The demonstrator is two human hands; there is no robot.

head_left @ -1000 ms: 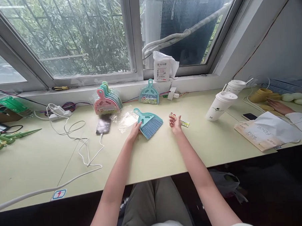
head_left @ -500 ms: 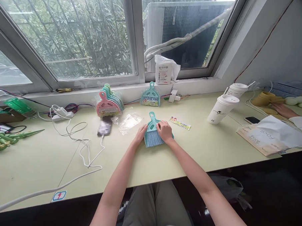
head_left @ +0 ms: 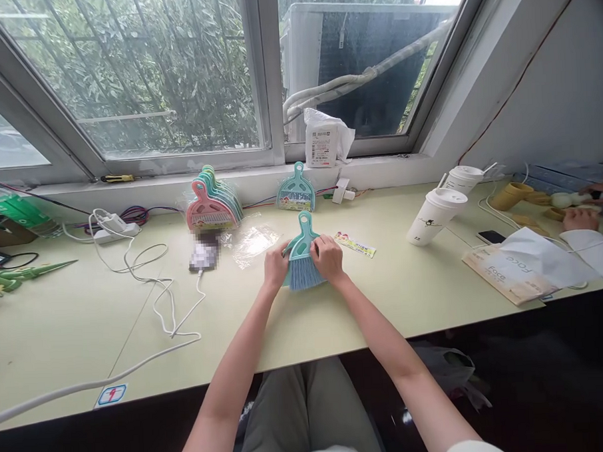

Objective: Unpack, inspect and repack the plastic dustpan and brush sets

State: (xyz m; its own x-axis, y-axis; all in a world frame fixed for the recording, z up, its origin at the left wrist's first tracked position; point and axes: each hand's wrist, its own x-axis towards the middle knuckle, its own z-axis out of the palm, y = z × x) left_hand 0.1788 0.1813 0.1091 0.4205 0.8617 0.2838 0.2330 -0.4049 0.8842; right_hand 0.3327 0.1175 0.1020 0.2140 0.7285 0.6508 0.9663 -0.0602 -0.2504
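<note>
A small teal hand brush (head_left: 304, 274) with blue bristles lies over a matching teal dustpan (head_left: 293, 242), its handle pointing away from me. My left hand (head_left: 275, 266) is closed at the left edge of the dustpan. Against the right side of the brush head, the fingers of my right hand (head_left: 327, 257) are curled and grip it. The lower right of the dustpan is hidden by the brush and my right hand. A printed label strip (head_left: 355, 244) lies just right of my hands, and a clear plastic wrapper (head_left: 255, 241) to the left.
Several packed dustpan sets (head_left: 213, 206) and one more teal set (head_left: 296, 189) stand by the sill. A white cable (head_left: 171, 285) crosses the table (head_left: 226, 322) at left. White cups (head_left: 436, 217) and a tissue pack (head_left: 508, 273) are right, near another person's hand (head_left: 580, 219).
The brush has shifted and turned slightly against the dustpan. My left fingers have curled more around the left edge. At right, the other person's hands have moved.
</note>
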